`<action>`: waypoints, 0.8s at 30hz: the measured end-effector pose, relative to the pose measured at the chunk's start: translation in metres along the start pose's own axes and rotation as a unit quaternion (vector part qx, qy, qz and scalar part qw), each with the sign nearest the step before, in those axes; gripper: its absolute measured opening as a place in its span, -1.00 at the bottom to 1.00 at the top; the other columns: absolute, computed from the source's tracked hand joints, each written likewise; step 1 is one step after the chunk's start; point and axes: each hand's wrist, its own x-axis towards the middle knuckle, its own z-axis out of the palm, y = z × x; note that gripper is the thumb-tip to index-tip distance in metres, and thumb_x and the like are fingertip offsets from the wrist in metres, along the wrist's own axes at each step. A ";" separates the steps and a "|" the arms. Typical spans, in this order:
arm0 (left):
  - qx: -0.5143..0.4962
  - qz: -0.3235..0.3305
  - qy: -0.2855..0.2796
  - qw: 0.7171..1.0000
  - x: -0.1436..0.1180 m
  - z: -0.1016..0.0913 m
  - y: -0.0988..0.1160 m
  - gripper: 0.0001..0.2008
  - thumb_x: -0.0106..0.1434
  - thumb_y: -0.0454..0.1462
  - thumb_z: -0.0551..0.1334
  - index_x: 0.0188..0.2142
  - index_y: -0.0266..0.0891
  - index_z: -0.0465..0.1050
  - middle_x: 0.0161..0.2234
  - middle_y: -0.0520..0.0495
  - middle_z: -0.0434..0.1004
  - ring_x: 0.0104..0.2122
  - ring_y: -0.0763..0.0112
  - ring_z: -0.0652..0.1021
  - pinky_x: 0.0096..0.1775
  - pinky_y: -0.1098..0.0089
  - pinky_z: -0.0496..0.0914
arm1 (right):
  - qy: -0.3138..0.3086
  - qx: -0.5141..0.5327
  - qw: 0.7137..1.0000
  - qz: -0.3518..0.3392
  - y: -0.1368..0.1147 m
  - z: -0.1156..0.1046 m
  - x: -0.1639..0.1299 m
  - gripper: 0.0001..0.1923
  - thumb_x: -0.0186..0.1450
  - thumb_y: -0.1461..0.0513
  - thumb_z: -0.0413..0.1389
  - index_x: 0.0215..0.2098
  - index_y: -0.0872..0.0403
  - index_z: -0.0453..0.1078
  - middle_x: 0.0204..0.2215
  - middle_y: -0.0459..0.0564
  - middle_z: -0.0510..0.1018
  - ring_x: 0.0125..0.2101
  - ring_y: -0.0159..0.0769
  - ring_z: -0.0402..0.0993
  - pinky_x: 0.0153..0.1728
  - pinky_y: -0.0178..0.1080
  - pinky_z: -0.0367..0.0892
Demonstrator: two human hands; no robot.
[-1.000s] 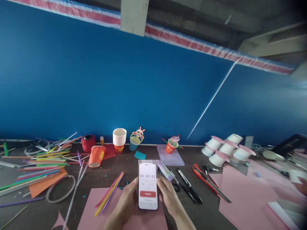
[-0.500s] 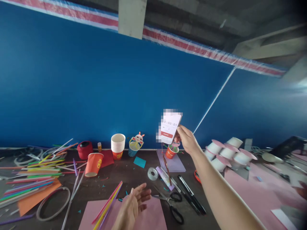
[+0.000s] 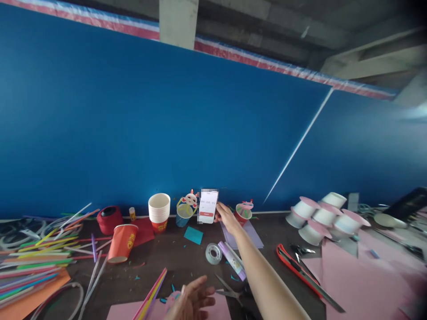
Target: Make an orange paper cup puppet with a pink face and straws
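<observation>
My right hand point(image 3: 225, 216) is stretched out to the back of the dark table and grips a white phone point(image 3: 208, 206) that shows a timer screen. The phone stands upright close to the blue wall, between a blue cup with a rabbit figure point(image 3: 185, 210) and a small decorated red cup point(image 3: 242, 211). My left hand point(image 3: 192, 300) hovers open near the front edge, over a pink paper sheet point(image 3: 131, 310), and holds nothing. A tape roll point(image 3: 213, 253) and a purple glue stick point(image 3: 231, 258) lie under my right forearm.
A stack of paper cups point(image 3: 159, 210), a tipped red cup point(image 3: 122, 242) and a red container point(image 3: 108, 219) stand at the back left, by many coloured straws point(image 3: 36, 258). Scissors point(image 3: 233, 292), a red utility knife point(image 3: 295, 266), white cups point(image 3: 320, 216) and pink sheets point(image 3: 363, 280) lie right.
Both hands held the phone low over the pink sheet. My right hand lifted it away, then lowered it to the back of the table by the wall. My left hand let go and stayed low.
</observation>
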 end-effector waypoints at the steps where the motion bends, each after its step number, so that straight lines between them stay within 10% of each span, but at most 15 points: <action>1: 0.003 0.000 -0.009 1.000 0.000 -0.001 0.000 -0.45 0.03 0.11 0.14 -0.08 -0.12 0.40 -0.11 -0.17 0.47 -0.14 0.15 0.43 -0.20 0.28 0.17 | -0.004 0.001 1.000 0.004 0.002 0.000 0.000 -0.61 0.11 0.00 0.08 -0.23 0.10 0.38 -0.61 -0.12 0.41 -0.63 -0.43 0.24 -0.61 -0.34 0.28; 18: 0.002 0.001 -0.013 1.000 0.004 -0.012 -0.009 -0.44 -0.01 0.15 0.15 -0.10 -0.06 0.42 -0.13 -0.13 0.49 -0.19 0.23 0.45 -0.25 0.31 0.19 | 0.014 -0.007 1.000 0.016 0.014 0.000 0.001 -0.63 0.16 0.01 0.02 -0.22 0.09 0.37 -0.54 -0.09 0.45 -0.65 -0.44 0.22 -0.65 -0.35 0.26; 24: 0.035 0.027 -0.040 0.998 -0.006 0.011 -0.005 -0.44 0.01 0.12 0.15 -0.11 -0.15 0.45 -0.13 -0.20 0.49 -0.18 0.15 0.45 -0.20 0.26 0.22 | 0.079 -0.045 0.996 -0.005 0.012 0.000 -0.012 -0.65 0.15 0.04 0.03 -0.20 0.08 0.35 -0.42 -0.01 0.49 -0.63 -0.42 0.27 -0.71 -0.39 0.19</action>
